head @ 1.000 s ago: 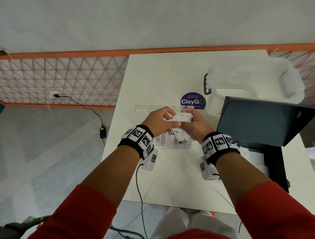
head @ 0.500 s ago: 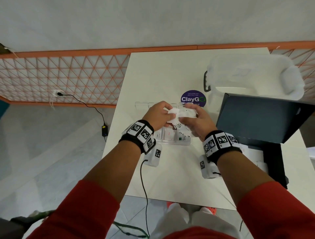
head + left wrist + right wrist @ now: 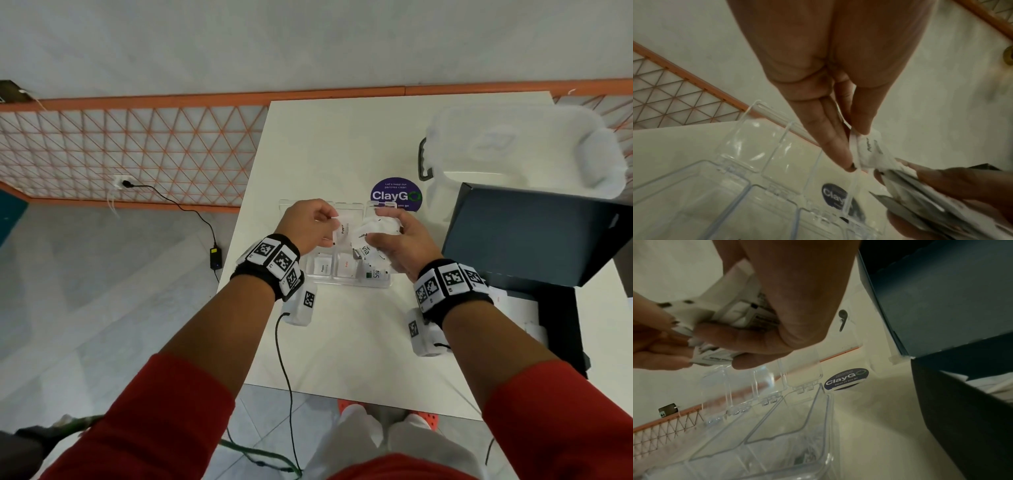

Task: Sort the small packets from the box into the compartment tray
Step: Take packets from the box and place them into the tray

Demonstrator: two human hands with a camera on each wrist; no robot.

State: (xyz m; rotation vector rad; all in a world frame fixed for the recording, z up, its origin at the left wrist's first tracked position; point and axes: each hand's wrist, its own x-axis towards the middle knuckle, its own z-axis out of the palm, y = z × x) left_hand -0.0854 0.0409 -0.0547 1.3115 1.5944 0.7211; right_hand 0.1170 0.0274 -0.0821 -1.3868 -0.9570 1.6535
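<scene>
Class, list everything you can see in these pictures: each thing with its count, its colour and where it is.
table: one, white, under everything
compartment tray: one, clear, table centre, lids open
packets in tray: several, white, near compartments
box: one, dark, right of tray, lid raised
tub: one, translucent white, far right
sticker: one, purple, beyond tray
power adapter: one, black, floor left
single packet: one, white, pinched by left hand
bundle of packets: several, white, held in right hand
</scene>
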